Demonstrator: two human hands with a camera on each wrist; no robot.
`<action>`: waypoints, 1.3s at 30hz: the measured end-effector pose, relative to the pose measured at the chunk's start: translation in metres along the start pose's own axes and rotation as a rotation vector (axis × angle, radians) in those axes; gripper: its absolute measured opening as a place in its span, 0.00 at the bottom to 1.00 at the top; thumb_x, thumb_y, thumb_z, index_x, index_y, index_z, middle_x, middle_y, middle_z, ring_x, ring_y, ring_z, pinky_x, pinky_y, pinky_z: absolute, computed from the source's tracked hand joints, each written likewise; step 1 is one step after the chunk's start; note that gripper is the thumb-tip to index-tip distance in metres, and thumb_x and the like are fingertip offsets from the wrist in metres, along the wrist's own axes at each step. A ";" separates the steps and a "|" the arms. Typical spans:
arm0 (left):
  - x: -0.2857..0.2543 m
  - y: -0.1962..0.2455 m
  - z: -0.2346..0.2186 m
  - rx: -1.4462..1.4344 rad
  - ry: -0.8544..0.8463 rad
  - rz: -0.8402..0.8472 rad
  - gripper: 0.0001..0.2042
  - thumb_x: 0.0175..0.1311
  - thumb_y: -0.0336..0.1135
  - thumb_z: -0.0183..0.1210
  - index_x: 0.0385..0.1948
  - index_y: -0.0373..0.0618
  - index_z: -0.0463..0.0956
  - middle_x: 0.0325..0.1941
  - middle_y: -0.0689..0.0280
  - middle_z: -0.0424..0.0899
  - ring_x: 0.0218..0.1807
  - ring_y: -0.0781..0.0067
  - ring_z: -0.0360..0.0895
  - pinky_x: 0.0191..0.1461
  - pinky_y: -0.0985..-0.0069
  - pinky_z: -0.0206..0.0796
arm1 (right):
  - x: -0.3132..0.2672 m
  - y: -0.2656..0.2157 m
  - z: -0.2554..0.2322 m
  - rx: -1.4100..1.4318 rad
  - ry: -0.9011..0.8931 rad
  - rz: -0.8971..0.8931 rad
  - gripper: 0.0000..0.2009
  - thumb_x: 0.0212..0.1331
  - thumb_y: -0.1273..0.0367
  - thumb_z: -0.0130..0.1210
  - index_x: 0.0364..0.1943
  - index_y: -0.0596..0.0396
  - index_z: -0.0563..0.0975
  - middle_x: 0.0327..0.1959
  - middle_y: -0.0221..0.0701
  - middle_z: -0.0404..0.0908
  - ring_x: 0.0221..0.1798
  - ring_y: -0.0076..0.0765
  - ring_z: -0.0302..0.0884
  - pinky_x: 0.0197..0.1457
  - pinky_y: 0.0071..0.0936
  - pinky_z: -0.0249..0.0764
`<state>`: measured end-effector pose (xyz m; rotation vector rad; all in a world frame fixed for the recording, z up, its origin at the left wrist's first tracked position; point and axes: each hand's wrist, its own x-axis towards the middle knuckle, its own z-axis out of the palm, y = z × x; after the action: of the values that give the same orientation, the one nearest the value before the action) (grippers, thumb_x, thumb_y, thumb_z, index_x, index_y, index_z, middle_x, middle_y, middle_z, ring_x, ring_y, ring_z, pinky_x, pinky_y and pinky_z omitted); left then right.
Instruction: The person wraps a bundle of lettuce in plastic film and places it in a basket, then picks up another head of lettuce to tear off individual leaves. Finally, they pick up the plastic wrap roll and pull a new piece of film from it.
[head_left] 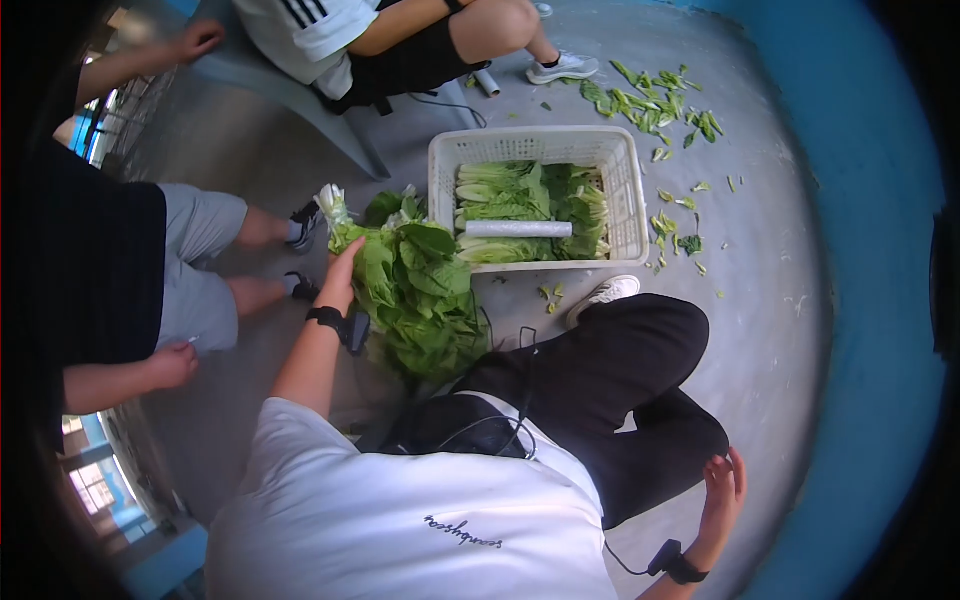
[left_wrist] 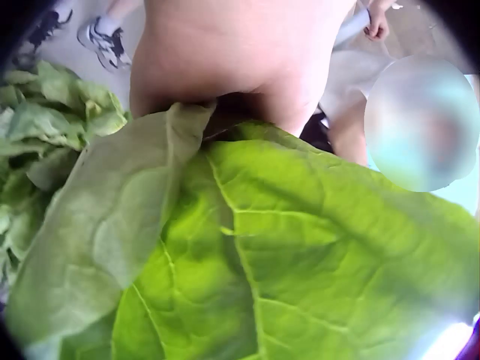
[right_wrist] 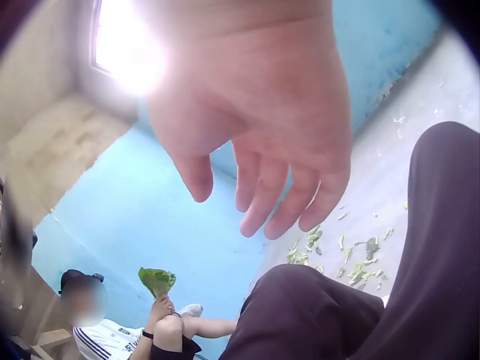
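My left hand (head_left: 342, 272) grips leafy greens (left_wrist: 277, 247) by their stem end, at the left of the leaf pile in the head view. Broad bright leaves fan out from under the palm in the left wrist view, where the fingers are mostly hidden. A heap of green leaves (head_left: 425, 300) lies beside it, with pale stems (head_left: 333, 205) at its far end. Off by my knee, my right hand (head_left: 724, 490) hangs in the air holding nothing. Its loosely bent, spread fingers (right_wrist: 262, 199) show in the right wrist view.
A white plastic crate (head_left: 437, 185) holds rows of leafy greens, with a white roll (head_left: 518, 229) on top. Leaf scraps (head_left: 650, 105) litter the floor beyond. One person in a dark shirt (head_left: 110, 250) stands left; another (right_wrist: 112, 337), seated, holds a green bunch (right_wrist: 157, 280).
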<state>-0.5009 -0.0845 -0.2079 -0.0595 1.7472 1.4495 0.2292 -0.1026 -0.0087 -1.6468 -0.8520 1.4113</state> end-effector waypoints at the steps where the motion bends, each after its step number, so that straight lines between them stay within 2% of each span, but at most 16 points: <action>1: -0.001 -0.007 -0.017 0.025 0.075 0.017 0.19 0.63 0.37 0.66 0.53 0.42 0.76 0.51 0.62 0.84 0.48 0.63 0.84 0.49 0.67 0.77 | 0.000 -0.001 0.000 -0.016 0.016 0.015 0.21 0.71 0.66 0.53 0.65 0.61 0.70 0.50 0.36 0.82 0.55 0.33 0.80 0.65 0.34 0.73; 5: -0.011 -0.055 -0.071 -0.010 0.305 0.031 0.20 0.63 0.40 0.66 0.54 0.46 0.77 0.52 0.64 0.83 0.50 0.65 0.81 0.54 0.67 0.73 | 0.000 -0.007 -0.003 -0.014 -0.052 0.017 0.23 0.71 0.65 0.54 0.66 0.61 0.68 0.51 0.35 0.82 0.56 0.33 0.79 0.65 0.33 0.71; 8: -0.005 -0.105 -0.116 -0.147 0.272 -0.338 0.24 0.65 0.48 0.64 0.59 0.47 0.75 0.60 0.62 0.80 0.59 0.60 0.76 0.64 0.60 0.67 | 0.003 -0.010 -0.001 -0.051 -0.068 0.038 0.23 0.71 0.64 0.54 0.66 0.60 0.68 0.51 0.35 0.81 0.57 0.32 0.79 0.65 0.34 0.71; 9: -0.020 -0.109 -0.108 -0.101 0.322 -0.410 0.24 0.66 0.51 0.61 0.58 0.48 0.77 0.62 0.63 0.79 0.60 0.60 0.75 0.67 0.62 0.64 | 0.003 -0.012 0.002 -0.070 -0.065 0.041 0.23 0.71 0.65 0.54 0.66 0.60 0.68 0.51 0.35 0.82 0.56 0.32 0.79 0.65 0.34 0.71; 11: -0.010 -0.162 -0.132 -0.125 0.293 -0.406 0.24 0.66 0.51 0.61 0.58 0.46 0.77 0.60 0.63 0.81 0.60 0.61 0.75 0.66 0.63 0.65 | 0.004 -0.013 0.002 -0.099 -0.071 0.050 0.23 0.72 0.64 0.53 0.66 0.60 0.68 0.51 0.35 0.82 0.56 0.32 0.79 0.65 0.33 0.71; 13: -0.027 -0.172 -0.116 -0.004 0.356 -0.408 0.24 0.66 0.51 0.62 0.57 0.44 0.77 0.59 0.62 0.81 0.58 0.62 0.77 0.64 0.63 0.66 | 0.007 -0.014 -0.002 -0.123 -0.088 0.064 0.24 0.72 0.63 0.53 0.68 0.59 0.67 0.53 0.34 0.83 0.56 0.32 0.80 0.64 0.32 0.72; 16: -0.016 -0.204 -0.112 -0.092 0.291 -0.407 0.26 0.65 0.51 0.64 0.58 0.43 0.76 0.59 0.61 0.81 0.59 0.62 0.77 0.63 0.63 0.68 | 0.007 -0.020 0.005 -0.151 -0.074 0.097 0.24 0.72 0.62 0.54 0.66 0.59 0.68 0.52 0.33 0.83 0.55 0.32 0.81 0.63 0.31 0.72; 17: 0.018 -0.251 -0.136 -0.009 0.295 -0.349 0.31 0.63 0.52 0.66 0.63 0.45 0.71 0.62 0.60 0.78 0.61 0.59 0.76 0.61 0.60 0.70 | 0.008 -0.021 0.007 -0.153 -0.074 0.102 0.23 0.72 0.62 0.54 0.66 0.59 0.69 0.52 0.33 0.83 0.55 0.32 0.81 0.62 0.31 0.72; 20: -0.018 -0.194 -0.080 0.132 0.195 -0.390 0.40 0.63 0.60 0.63 0.72 0.48 0.61 0.71 0.58 0.70 0.70 0.54 0.67 0.69 0.52 0.62 | 0.009 -0.023 0.012 -0.162 -0.075 0.110 0.23 0.72 0.62 0.54 0.65 0.58 0.70 0.51 0.33 0.83 0.54 0.32 0.81 0.62 0.30 0.73; 21: -0.029 -0.170 -0.068 0.325 0.016 -0.556 0.45 0.64 0.68 0.56 0.77 0.52 0.51 0.80 0.59 0.55 0.78 0.52 0.54 0.75 0.43 0.47 | 0.008 -0.024 0.013 -0.166 -0.071 0.108 0.22 0.72 0.61 0.54 0.65 0.58 0.70 0.51 0.33 0.83 0.54 0.31 0.82 0.62 0.30 0.73; 24: -0.039 -0.152 -0.047 0.390 -0.146 -0.661 0.46 0.65 0.72 0.49 0.78 0.53 0.47 0.83 0.61 0.46 0.82 0.54 0.43 0.78 0.43 0.36 | 0.007 -0.025 0.018 -0.173 -0.067 0.107 0.22 0.72 0.61 0.54 0.64 0.58 0.71 0.50 0.33 0.83 0.54 0.32 0.82 0.62 0.31 0.73; 28: -0.029 -0.163 -0.050 0.401 -0.199 -0.650 0.40 0.70 0.64 0.49 0.78 0.55 0.48 0.82 0.63 0.48 0.80 0.52 0.48 0.76 0.45 0.42 | 0.004 -0.024 0.021 -0.176 -0.065 0.100 0.22 0.72 0.61 0.54 0.63 0.59 0.71 0.51 0.34 0.83 0.54 0.32 0.82 0.62 0.32 0.73; 32: 0.002 -0.211 -0.073 0.334 0.050 -0.592 0.31 0.72 0.53 0.52 0.74 0.59 0.56 0.80 0.63 0.54 0.77 0.52 0.56 0.73 0.48 0.51 | 0.000 -0.023 0.022 -0.168 -0.062 0.107 0.21 0.72 0.61 0.54 0.63 0.59 0.72 0.51 0.34 0.83 0.54 0.32 0.81 0.62 0.32 0.73; 35: 0.015 -0.226 -0.088 0.398 0.023 -0.436 0.28 0.72 0.48 0.52 0.72 0.59 0.59 0.78 0.62 0.57 0.76 0.52 0.57 0.70 0.48 0.55 | -0.002 -0.021 0.019 -0.171 -0.062 0.105 0.21 0.73 0.61 0.53 0.63 0.59 0.72 0.51 0.34 0.83 0.55 0.33 0.81 0.63 0.32 0.73; 38: -0.017 -0.181 -0.063 0.334 -0.105 -0.622 0.26 0.71 0.44 0.52 0.70 0.59 0.60 0.76 0.61 0.59 0.76 0.52 0.58 0.68 0.48 0.58 | -0.004 -0.016 0.016 -0.152 -0.056 0.099 0.21 0.73 0.60 0.52 0.62 0.61 0.73 0.53 0.36 0.82 0.57 0.34 0.80 0.64 0.34 0.72; 39: -0.016 -0.182 -0.064 0.345 -0.082 -0.580 0.25 0.69 0.45 0.54 0.67 0.60 0.62 0.72 0.62 0.64 0.71 0.55 0.62 0.66 0.47 0.59 | -0.005 -0.016 0.016 -0.128 -0.032 0.106 0.21 0.74 0.60 0.52 0.61 0.61 0.74 0.54 0.37 0.81 0.57 0.35 0.79 0.64 0.36 0.72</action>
<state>-0.4314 -0.2044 -0.3431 -0.2931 1.7003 0.7169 0.2128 -0.0974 0.0066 -1.7930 -0.9007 1.4859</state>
